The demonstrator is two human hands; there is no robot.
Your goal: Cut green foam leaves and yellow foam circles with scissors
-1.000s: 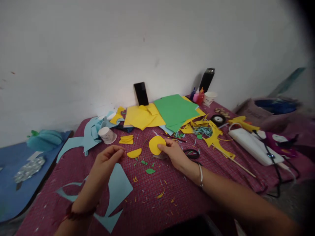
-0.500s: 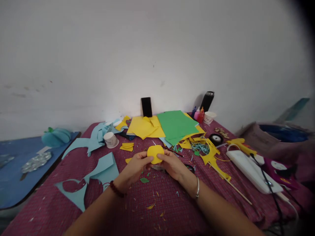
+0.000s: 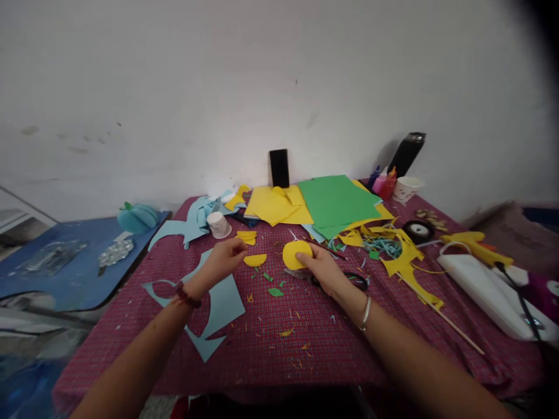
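Note:
My right hand (image 3: pixel 327 267) pinches a round yellow paper piece (image 3: pixel 296 256) by its right edge, thumb on top. My left hand (image 3: pixel 222 259) hovers over the table to the left, its fingers curled in together with nothing seen in them. Beside its fingertips lie a yellow half-circle of folded paper (image 3: pixel 255 260) and a small stack of folded yellow pieces (image 3: pixel 247 237). Under the left forearm spreads a cut light-blue sheet (image 3: pixel 225 305). Black-handled scissors (image 3: pixel 356 281) lie partly hidden behind my right hand.
Green sheets (image 3: pixel 338 201) and yellow sheets (image 3: pixel 268 203) lie at the back near a phone (image 3: pixel 279 169). A paper cup (image 3: pixel 218 225) stands left. Glue bottles (image 3: pixel 386 183), a black flask (image 3: pixel 407 154), yellow scraps (image 3: pixel 408 256), a glue gun (image 3: pixel 478 249) and a white power strip (image 3: pixel 484 291) sit right.
My left hand has let go of the round yellow paper and moved left towards the folded yellow pieces. My right hand alone keeps the round piece. The view has shifted.

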